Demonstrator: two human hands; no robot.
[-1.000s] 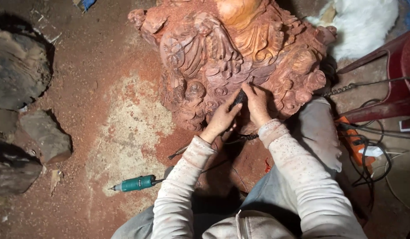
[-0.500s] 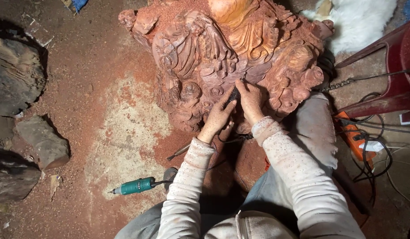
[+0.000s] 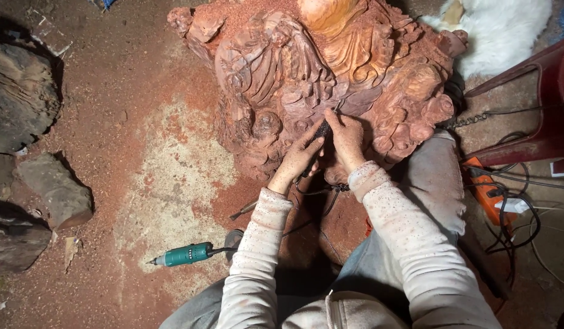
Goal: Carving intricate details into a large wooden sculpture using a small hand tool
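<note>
No packages, labels, signs or screens visible anywhere in view.

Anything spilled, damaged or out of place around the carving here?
Nothing damaged. Reddish sawdust coats the dirt floor and the reddish-brown carved wooden sculpture. A green handheld rotary tool lies loose on the floor, and tangled cables run from an orange power strip.

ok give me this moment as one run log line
left hand and right hand: gripping dark rotary tool | tip on red wood carving | green tool on floor
</note>
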